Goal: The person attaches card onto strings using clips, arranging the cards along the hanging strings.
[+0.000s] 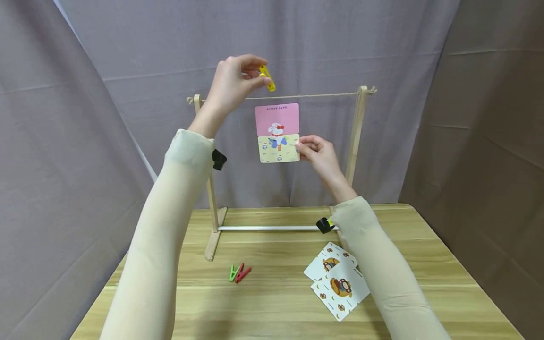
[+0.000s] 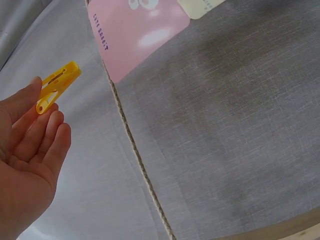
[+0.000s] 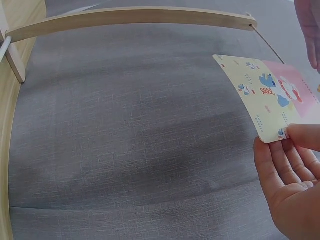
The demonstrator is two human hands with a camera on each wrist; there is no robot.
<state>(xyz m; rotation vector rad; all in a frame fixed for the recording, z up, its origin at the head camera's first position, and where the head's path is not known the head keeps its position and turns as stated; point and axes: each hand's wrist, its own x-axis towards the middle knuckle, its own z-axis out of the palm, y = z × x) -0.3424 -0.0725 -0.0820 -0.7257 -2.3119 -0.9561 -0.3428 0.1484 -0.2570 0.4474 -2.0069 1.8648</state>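
Above the rope [image 1: 327,95], my left hand [image 1: 238,80] pinches a yellow clothespin [image 1: 267,79] between thumb and fingers. In the left wrist view the clothespin [image 2: 59,85] points toward the rope [image 2: 131,142], apart from it. My right hand [image 1: 318,153] holds a pink and yellow card [image 1: 278,150] by its right edge, thumb in front. A rabbit is printed on the card, whose top edge lies just under the rope in the head view. The right wrist view shows the thumb and fingers of my right hand [image 3: 295,175] pinching the card's corner.
The rope is strung between two wooden posts [image 1: 358,127] joined low down by a white bar [image 1: 267,228]. A green clothespin [image 1: 233,273] and a red clothespin [image 1: 243,274] lie on the wooden table [image 1: 263,311]. White monkey-print cards [image 1: 340,288] overlap near my right forearm. Grey curtains [image 1: 297,38] hang behind.
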